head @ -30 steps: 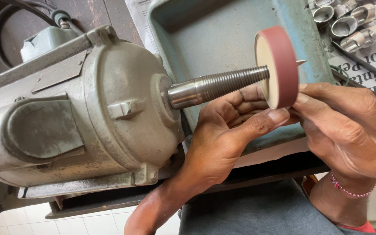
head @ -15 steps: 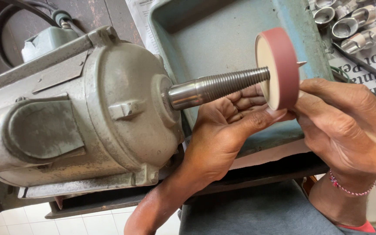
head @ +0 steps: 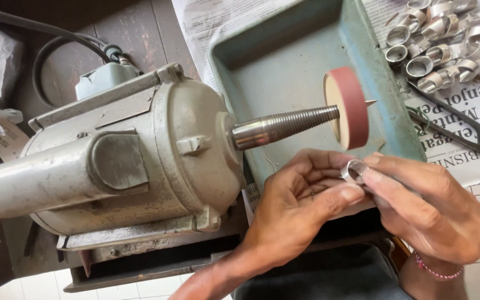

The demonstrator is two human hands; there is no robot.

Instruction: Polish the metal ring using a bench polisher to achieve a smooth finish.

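We note open room over the bare floor of the green tray (head: 284,72), behind the spindle. The threaded spindle (head: 284,126) and the red-rimmed polishing wheel (head: 349,108) bar the tray's near half; the wheel's pointed tip juts toward the tray's right wall, leaving a narrow gap there. The grey motor housing (head: 112,161) blocks the whole left side. Both hands, left hand (head: 301,208) and right hand (head: 423,211), sit just below the wheel, apart from it. To the right, metal rings (head: 434,44) and shears (head: 456,130) clutter the newspaper (head: 473,100).
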